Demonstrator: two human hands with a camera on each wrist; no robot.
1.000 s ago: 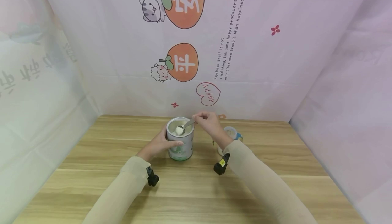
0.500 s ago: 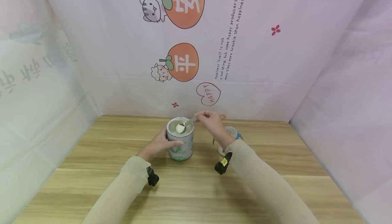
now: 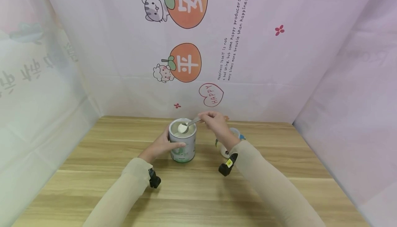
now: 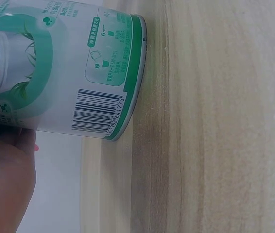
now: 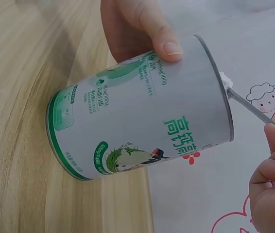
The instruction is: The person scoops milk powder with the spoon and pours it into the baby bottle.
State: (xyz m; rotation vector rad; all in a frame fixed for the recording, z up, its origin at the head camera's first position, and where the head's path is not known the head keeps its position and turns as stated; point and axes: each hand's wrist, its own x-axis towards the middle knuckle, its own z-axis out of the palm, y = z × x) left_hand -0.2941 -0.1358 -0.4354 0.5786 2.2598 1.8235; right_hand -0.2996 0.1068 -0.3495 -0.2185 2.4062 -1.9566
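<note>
A white and green powder tin [image 3: 183, 153] stands upright on the table with its top open. My left hand [image 3: 159, 147] grips it from the left side, the thumb lying across its front; the right wrist view shows that thumb against the label of the tin [image 5: 128, 109]. With my right hand [image 3: 215, 125] I pinch the handle of a metal spoon [image 3: 195, 120]. The spoon's bowl is over the tin's mouth and carries a heap of white powder [image 3: 182, 128]. In the right wrist view, some white powder [image 5: 226, 81] shows just past the rim.
Behind my right wrist stands a pale jar [image 3: 224, 151] with a clear rim and blue and yellow details, partly hidden by my arm. A printed cloth [image 3: 254, 92] hangs at the back edge of the wooden table [image 3: 192, 199], and cloth walls rise on both sides.
The spoon with its powder has risen slightly in the tin's mouth, and my right hand has shifted a little up and right. My left hand and the tin have stayed put.
</note>
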